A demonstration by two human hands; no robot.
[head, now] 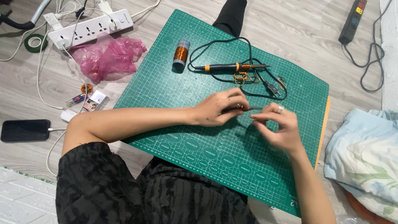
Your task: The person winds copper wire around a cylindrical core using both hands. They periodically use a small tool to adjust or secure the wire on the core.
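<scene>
Over the middle of a green cutting mat (pixel 174 108) that lies on the floor (pixel 306 29), the left hand (pixel 217 108) and the right hand (pixel 277 126) meet. The left fingers (pixel 240 94) are curled around a thin dark rod (pixel 246 109) with a coppery patch on it. The rod lies level, its long axis running left to right, its bare end pointing right toward the right hand. The right fingers (pixel 262 117) are pinched together just beside that end; whether they grip the rod or a fine wire cannot be told. A ring shows on the right hand.

Farther off on the mat lies a soldering iron (pixel 232 66), black with orange bands, its tip pointing right and its cord looping around loose copper coils (pixel 241 77). To its left stands a spool (pixel 181 54) of copper wire, upright.

Off the mat, far left, lie a pink bag (pixel 105 56), crumpled, its contents not visible, a white power strip (pixel 89 28) and a roll of green tape (pixel 35 42). A phone (pixel 25 130) lies near left, a pale cloth (pixel 365 153) near right.
</scene>
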